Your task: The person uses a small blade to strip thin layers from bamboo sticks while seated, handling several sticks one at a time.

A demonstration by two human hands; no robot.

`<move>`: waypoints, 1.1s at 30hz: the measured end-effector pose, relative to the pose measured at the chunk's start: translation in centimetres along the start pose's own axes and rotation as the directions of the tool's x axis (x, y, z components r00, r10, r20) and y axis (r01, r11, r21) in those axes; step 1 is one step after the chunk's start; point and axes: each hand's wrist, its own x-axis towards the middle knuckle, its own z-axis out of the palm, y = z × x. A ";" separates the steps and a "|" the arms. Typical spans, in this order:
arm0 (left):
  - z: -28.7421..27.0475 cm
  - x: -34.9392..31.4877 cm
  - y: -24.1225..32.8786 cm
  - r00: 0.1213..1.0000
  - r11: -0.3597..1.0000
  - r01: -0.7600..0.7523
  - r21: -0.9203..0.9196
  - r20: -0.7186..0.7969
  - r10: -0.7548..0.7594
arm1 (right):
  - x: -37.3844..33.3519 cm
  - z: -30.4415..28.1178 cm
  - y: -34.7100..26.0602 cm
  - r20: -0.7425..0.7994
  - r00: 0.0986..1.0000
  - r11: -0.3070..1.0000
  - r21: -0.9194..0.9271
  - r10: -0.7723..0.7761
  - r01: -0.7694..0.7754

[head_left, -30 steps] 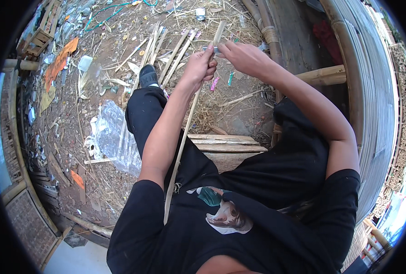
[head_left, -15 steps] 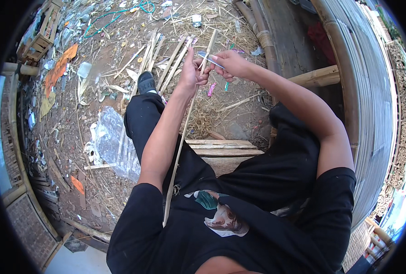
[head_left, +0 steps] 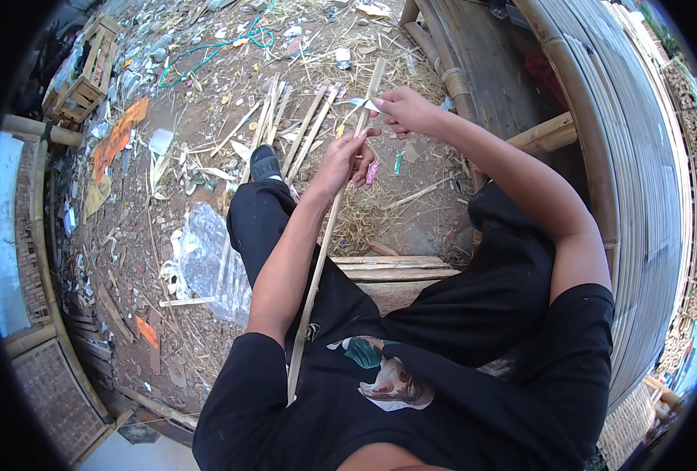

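A long, thin bamboo strip (head_left: 318, 271) runs from my lap up past both hands, its far end tilted a little to the right. My left hand (head_left: 347, 162) is closed around it, thumb lying along the strip. Farther up, my right hand (head_left: 405, 111) grips a knife (head_left: 364, 104) whose handle is hidden in the fingers. The pale blade crosses the strip above my left hand, and a light curl or sliver seems to show beside it. Several other bamboo strips (head_left: 305, 129) lie on the ground beyond my left shoe.
A low wooden bench (head_left: 395, 272) lies between my legs. To the right stands a bamboo-framed platform (head_left: 549, 133). Dirt ground with straw, litter and a clear plastic sheet (head_left: 207, 259) spreads to the left, with a wooden crate (head_left: 89, 71) at the far left.
My left hand has slid nearer along the strip, and its thumb now lies along it. The knife hand has moved slightly away, up the strip. The whole view has shifted a little.
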 end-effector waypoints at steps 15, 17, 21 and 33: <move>-0.3 -10.0 1.3 0.918 0.875 0.395 0.279 -0.079 -0.390 | -4.7 2.5 0.4 0.125 0.752 0.361 -0.819 -0.647 0.447; -0.7 -13.1 0.4 0.926 0.889 0.376 0.262 -0.073 -0.370 | -6.0 4.9 -0.5 0.211 0.865 0.413 -0.811 -0.455 0.415; -0.1 -16.2 -1.8 0.953 0.910 0.302 0.283 -0.125 -0.277 | -6.3 6.4 -1.4 0.217 0.924 0.444 -0.826 -0.316 0.346; 2.5 -15.9 -3.7 0.885 0.830 0.087 0.551 -0.425 0.189 | -2.8 3.3 -0.9 0.050 0.799 0.484 -0.772 -0.600 0.412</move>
